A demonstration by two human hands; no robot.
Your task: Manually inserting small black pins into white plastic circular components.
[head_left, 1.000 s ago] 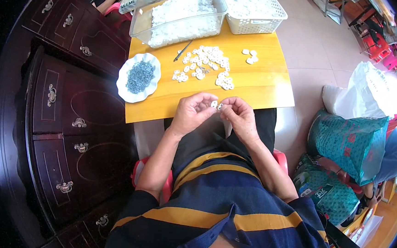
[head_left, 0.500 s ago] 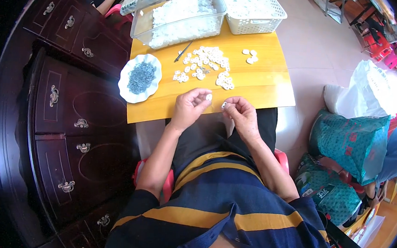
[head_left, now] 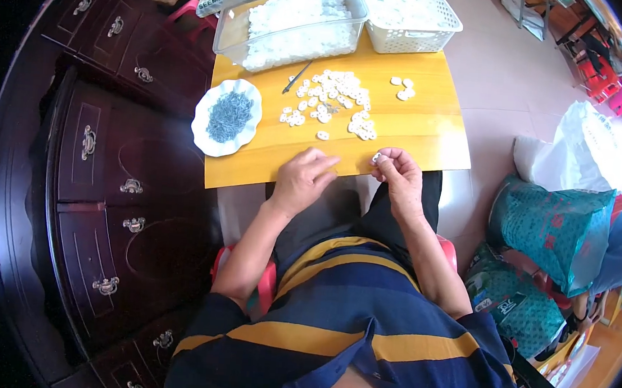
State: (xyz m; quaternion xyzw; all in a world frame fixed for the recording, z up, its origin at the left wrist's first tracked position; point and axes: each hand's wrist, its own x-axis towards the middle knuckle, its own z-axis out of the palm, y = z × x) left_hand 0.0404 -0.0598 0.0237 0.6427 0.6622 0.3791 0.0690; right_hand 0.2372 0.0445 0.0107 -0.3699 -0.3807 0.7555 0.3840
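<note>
My right hand [head_left: 401,177] pinches a small white plastic piece [head_left: 376,157] between thumb and fingertips, just above the table's near edge. To its left, my left hand [head_left: 305,180] has its index finger and thumb stretched out and apart, with nothing seen between them. One white piece lies alone on the wood just beyond that hand. Farther back spreads a loose pile of similar white pieces with holes [head_left: 338,88]. A thin dark pointed tool [head_left: 297,77] rests beside the pile. At left stands a scalloped white dish [head_left: 201,130] holding many small grey-blue metal-looking parts [head_left: 230,117].
A clear plastic bin [head_left: 306,58] and a white perforated basket [head_left: 415,41], both full of white pieces, stand at the table's far side. Several pieces [head_left: 404,94] lie apart at right. Dark wooden drawers [head_left: 149,139] border the left; teal bags [head_left: 547,225] sit right.
My left hand has let go of the white piece it pinched; one now lies on the table. The right hand keeps its piece. The whole view has shifted slightly.
</note>
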